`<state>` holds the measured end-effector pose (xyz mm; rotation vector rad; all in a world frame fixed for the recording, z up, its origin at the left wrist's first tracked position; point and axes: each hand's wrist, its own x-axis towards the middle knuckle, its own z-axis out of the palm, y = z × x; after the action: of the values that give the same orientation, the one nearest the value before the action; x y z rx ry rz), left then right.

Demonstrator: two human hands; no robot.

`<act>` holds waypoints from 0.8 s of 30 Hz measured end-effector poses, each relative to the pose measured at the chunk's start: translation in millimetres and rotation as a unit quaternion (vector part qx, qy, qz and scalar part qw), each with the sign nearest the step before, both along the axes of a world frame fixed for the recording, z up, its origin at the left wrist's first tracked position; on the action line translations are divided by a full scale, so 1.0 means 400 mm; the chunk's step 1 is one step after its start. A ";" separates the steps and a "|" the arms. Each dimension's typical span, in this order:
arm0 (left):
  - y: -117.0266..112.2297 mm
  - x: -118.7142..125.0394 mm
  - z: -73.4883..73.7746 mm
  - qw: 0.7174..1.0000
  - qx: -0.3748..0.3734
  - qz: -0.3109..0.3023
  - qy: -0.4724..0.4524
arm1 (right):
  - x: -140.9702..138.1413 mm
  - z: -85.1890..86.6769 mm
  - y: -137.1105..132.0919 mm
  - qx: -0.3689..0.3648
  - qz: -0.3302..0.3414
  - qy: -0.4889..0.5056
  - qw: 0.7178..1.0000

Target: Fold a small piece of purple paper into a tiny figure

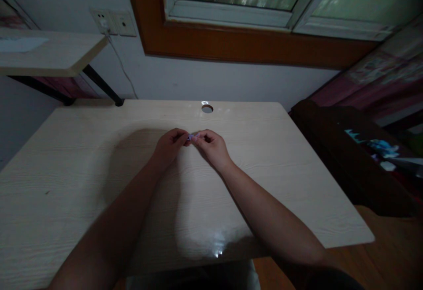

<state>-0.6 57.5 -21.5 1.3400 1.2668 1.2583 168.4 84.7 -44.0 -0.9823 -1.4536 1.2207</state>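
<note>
Both hands meet over the middle of the pale wood-grain table [277,149], toward its far side. A small purplish-blue piece [190,137] sits between their fingertips, too small and mostly covered for me to tell its kind. My left hand [169,145] is closed, thumb and fingers pinching the piece from the left. From the right, my right hand [213,146] pinches it the same way, thumb against forefinger. The fingertips of the two hands nearly touch.
Near the table's back edge is a round cable hole [207,109]. A raised shelf [66,56] on black legs stands at the back left. A white cord [122,65] hangs from a wall socket [104,20]. Dark wooden furniture [350,149] holding several items stands to the right.
</note>
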 end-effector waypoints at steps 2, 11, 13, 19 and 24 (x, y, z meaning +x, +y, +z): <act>0.000 -0.001 0.002 1.000 -0.001 0.001 0.004 | 0.001 0.001 -0.001 0.003 -0.001 -0.005 1.000; 0.000 -0.005 -0.011 1.000 0.004 0.000 -0.017 | 0.002 0.000 0.001 0.005 -0.003 -0.015 1.000; -0.002 -0.005 -0.014 1.000 0.011 -0.002 -0.025 | 0.002 0.004 -0.001 0.006 -0.004 -0.017 1.000; -0.003 -0.005 -0.017 1.000 0.010 0.004 -0.016 | -0.001 0.016 -0.006 0.006 -0.002 -0.003 1.000; -0.002 -0.003 -0.014 1.000 -0.003 0.021 -0.023 | -0.002 0.017 -0.006 -0.002 0.002 0.011 1.000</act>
<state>-1.6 56.7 -27.3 1.2790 1.2708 1.3052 167.5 82.5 -37.3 -0.9674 -1.4368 1.2334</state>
